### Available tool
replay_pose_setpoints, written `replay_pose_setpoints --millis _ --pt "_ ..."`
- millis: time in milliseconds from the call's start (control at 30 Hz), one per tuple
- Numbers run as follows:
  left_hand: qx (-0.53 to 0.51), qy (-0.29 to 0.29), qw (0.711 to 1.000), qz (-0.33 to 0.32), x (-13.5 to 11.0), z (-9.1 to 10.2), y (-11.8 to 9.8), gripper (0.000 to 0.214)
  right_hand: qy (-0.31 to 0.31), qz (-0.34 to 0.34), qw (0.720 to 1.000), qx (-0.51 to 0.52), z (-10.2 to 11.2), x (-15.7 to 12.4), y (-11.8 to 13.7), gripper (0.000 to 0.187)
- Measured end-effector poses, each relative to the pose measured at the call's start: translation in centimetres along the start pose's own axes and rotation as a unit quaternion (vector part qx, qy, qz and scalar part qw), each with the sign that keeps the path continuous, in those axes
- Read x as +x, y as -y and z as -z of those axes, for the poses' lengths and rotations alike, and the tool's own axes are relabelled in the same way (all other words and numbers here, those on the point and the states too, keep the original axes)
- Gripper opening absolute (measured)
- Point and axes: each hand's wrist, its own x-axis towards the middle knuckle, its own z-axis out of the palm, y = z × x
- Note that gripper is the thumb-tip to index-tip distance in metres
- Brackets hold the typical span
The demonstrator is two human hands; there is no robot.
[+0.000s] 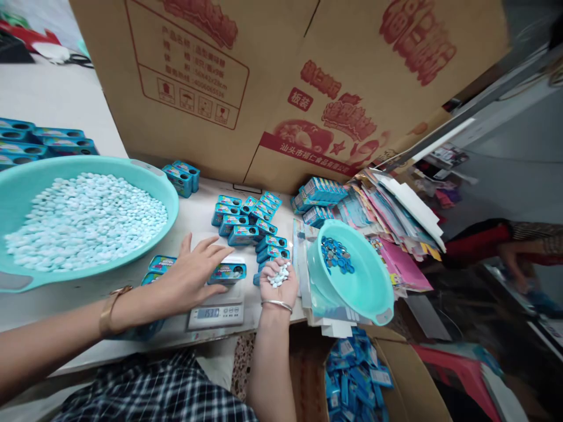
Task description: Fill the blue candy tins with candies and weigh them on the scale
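My left hand (191,272) is open, palm down with fingers spread, at the left side of a small blue tin (227,272) with a dark round hole in its top. I cannot tell whether the fingertips touch it. The tin is on a digital scale (216,315) whose display seems to read 153.1. Palm up, my right hand (278,287) cups a small heap of white candies (278,275), its fingers curled round them. Behind the hands stand several more blue tins (243,234). A large turquoise basin (165,193) full of pale candies lies to the left.
A turquoise bowl (369,293) with small blue-and-silver pieces stands at the right, beside stacked papers (396,217). A large cardboard box (264,88) walls off the back. Below the table edge, an open carton (409,375) holds many blue tins. Another person's arm (514,266) shows far right.
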Motion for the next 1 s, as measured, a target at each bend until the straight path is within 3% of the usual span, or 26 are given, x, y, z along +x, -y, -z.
replay_pose_setpoints --millis 200,300,400,467,567,767,900,1000 --pt "0.01 -0.021 0.999 -0.029 1.9 -0.4 -0.5 0.046 0.002 -0.03 0.999 0.028 -1.2 0.1 -0.8 0.02" --pt "0.032 0.004 0.999 -0.041 2.4 -1.6 -0.1 0.048 0.008 -0.028 0.999 0.032 -1.1 0.2 -0.8 0.021" --pt "0.036 0.039 0.997 -0.049 2.7 -2.3 0.8 0.028 0.013 -0.029 0.999 0.034 -0.6 0.2 -0.5 0.022" --pt "0.05 0.034 0.997 -0.039 3.2 -1.8 1.8 0.023 0.017 -0.022 0.999 0.034 -0.1 0.2 -0.2 0.022" --pt "0.105 0.004 0.994 -0.01 4.7 -0.5 3.9 0.029 0.016 0.001 0.999 0.037 0.6 0.2 0.4 0.022" --pt "0.178 -0.002 0.984 0.03 7.8 0.9 7.1 0.032 0.032 0.011 0.999 0.026 1.0 -0.1 0.7 0.022" --pt "0.152 -0.034 0.987 0.026 5.4 2.5 7.0 0.048 0.016 0.008 0.999 0.048 0.9 -0.3 1.0 0.023" --pt "0.099 0.015 0.994 -0.034 1.2 2.8 6.9 0.034 -0.01 0.011 0.998 0.066 1.0 -0.3 1.0 0.024"
